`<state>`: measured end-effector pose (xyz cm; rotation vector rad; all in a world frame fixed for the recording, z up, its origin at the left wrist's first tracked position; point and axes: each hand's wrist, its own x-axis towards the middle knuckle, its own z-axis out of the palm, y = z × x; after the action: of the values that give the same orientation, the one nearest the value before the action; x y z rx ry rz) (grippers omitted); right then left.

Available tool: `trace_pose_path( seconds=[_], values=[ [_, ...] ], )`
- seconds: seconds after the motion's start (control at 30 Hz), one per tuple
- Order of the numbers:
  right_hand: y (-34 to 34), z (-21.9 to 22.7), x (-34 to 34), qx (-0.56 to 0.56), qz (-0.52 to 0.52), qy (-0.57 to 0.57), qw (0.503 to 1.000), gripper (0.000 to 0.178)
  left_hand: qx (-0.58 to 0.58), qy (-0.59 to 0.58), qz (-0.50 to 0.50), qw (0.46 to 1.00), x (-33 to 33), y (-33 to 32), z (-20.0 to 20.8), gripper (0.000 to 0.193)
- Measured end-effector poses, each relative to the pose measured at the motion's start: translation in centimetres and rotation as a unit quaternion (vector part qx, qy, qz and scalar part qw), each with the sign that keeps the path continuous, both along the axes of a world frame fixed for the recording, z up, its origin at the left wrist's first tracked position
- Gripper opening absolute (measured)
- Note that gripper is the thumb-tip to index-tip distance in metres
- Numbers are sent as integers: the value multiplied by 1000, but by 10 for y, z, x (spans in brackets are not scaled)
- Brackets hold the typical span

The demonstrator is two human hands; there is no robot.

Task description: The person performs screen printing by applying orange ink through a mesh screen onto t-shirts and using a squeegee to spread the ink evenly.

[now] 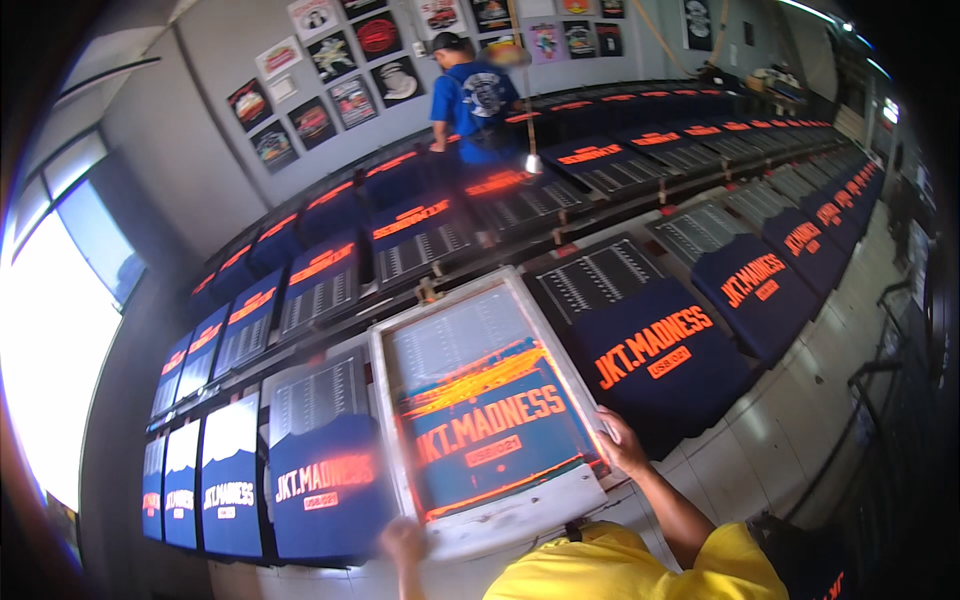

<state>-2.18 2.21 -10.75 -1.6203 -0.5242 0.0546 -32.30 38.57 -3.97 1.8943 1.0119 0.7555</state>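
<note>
Orange ink streaks the printing screen (485, 405) lying over a navy shirt (660, 360). Right hand (620, 442) fingers clasp its frame edge. Left hand (403, 540) grips the near corner, blurred.

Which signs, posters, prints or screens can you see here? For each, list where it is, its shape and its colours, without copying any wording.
Printing screen: pale rectangular frame, blue mesh with orange ink, lying over a shirt; right hand on its right edge, left hand at its near corner.
Printed shirts: navy, orange lettering, in long rows on the tables.
Posters: rectangular, mostly dark with red and white, on the grey back wall.
</note>
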Motion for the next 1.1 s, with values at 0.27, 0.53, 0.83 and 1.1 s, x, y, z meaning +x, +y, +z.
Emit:
trace_pose_path(
  seconds=[0.27, 0.53, 0.83, 1.1],
  values=[
    [13, 19, 0, -80, -49, -74, 993, 48, 89, 28, -18, 995, 9, 0, -3, 25],
    [16, 25, 1, -112, -81, -154, 978, 43, -147, -58, -12, 987, -3, 15, -39, 33],
    [30, 99, -98, -353, 243, -281, 859, 55, 123, -82, 44, 988, -69, -20, -32, 30],
    [63, 112, -117, -381, 284, -399, 784, 63, -209, -2, -159, 965, -87, -125, -24, 44]
  ],
)
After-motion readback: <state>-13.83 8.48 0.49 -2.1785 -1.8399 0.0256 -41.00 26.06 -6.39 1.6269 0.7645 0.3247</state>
